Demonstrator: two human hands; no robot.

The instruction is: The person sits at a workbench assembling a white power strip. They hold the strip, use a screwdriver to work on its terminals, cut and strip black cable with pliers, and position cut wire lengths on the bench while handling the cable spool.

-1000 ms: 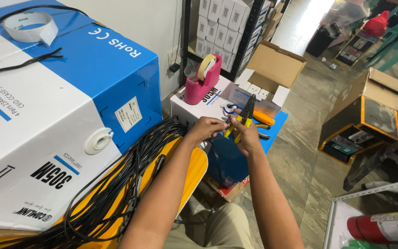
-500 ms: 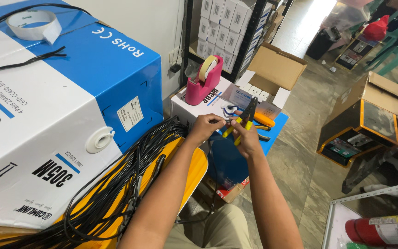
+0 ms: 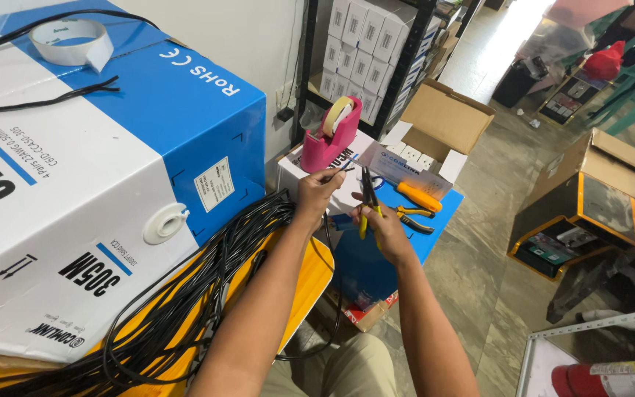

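My left hand (image 3: 317, 190) pinches the end of a thin black cable (image 3: 334, 175), holding it up in front of me. My right hand (image 3: 381, 224) grips a pair of yellow-handled pliers (image 3: 367, 197), jaws pointing up, just right of the cable end. The cable runs down from my left hand into a big tangle of black cable (image 3: 185, 294) lying over a yellow surface (image 3: 306, 283) at my left. Both hands hover above a blue tabletop (image 3: 376, 257).
A large blue and white carton (image 3: 112, 169) with a tape roll (image 3: 71, 37) on top fills the left. A pink tape dispenser (image 3: 336, 132), an orange-handled tool (image 3: 419, 197) and open cardboard boxes (image 3: 442, 121) lie ahead. A shelf of white boxes (image 3: 369, 51) stands behind.
My hands have drawn slightly apart: the left has lifted the cable end away, and the pliers in the right now stand clear of it.
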